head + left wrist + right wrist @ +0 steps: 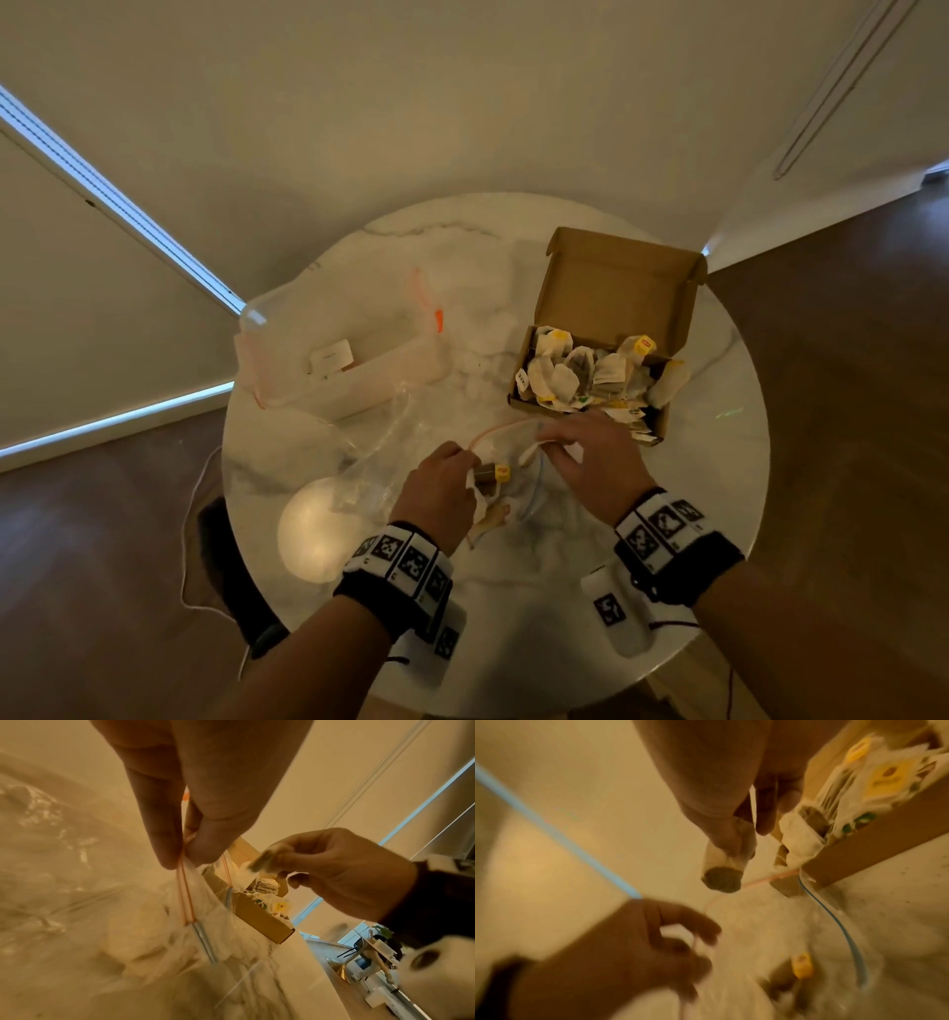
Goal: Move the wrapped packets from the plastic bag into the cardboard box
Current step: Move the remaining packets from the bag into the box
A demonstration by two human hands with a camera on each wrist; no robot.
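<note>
An open cardboard box [611,288] stands at the table's right, heaped with wrapped packets [590,375] that have yellow tags. A clear plastic bag [390,462] lies in front of me, and a few packets [493,473] lie inside its mouth. My left hand [470,465] pinches the bag's orange zip rim [185,892] between thumb and finger and holds it up. My right hand [570,447] hovers just before the box's near wall [885,845]. It pinches one packet [722,874], which hangs from its fingertips above the bag's mouth.
A translucent plastic container [339,360] with orange latches sits at the back left of the round marble table [719,488]. A bright lamp glare [318,534] shows at the near left. On the floor to the left are a dark seat [231,575] and a white cable [190,539].
</note>
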